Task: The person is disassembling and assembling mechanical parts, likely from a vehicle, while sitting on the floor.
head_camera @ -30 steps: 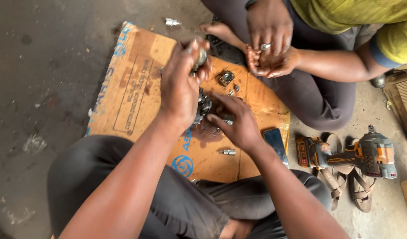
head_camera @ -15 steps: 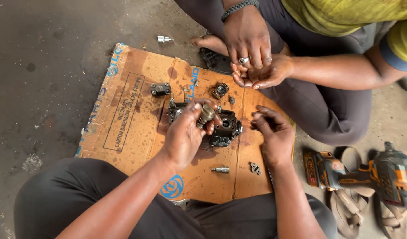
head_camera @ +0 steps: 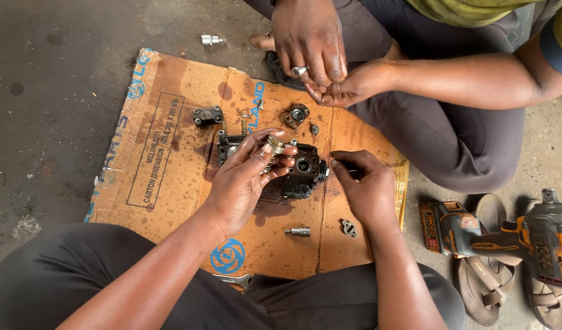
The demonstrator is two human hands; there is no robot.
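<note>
My left hand (head_camera: 247, 177) holds a small round metal fitting (head_camera: 273, 145) between thumb and fingertips, just above a black oily pump body (head_camera: 300, 174) that lies on a flattened cardboard sheet (head_camera: 171, 171). My right hand (head_camera: 366, 186) is curled beside the pump body's right end, fingertips pinched together; whether anything is in them is hidden. Across from me a seated person's two hands (head_camera: 321, 58) are cupped together over something small.
Loose parts lie on the cardboard: a black bracket (head_camera: 208, 115), a round housing (head_camera: 296, 114), a short bolt (head_camera: 299, 231), a small clip (head_camera: 349, 228). A metal socket (head_camera: 211, 40) lies on the concrete. A cordless impact driver (head_camera: 507, 235) and sandals (head_camera: 495, 263) are at right.
My left hand came down from high over the cardboard to just above the pump body with the fitting. My right hand shifted right off the pump. The view moved closer.
</note>
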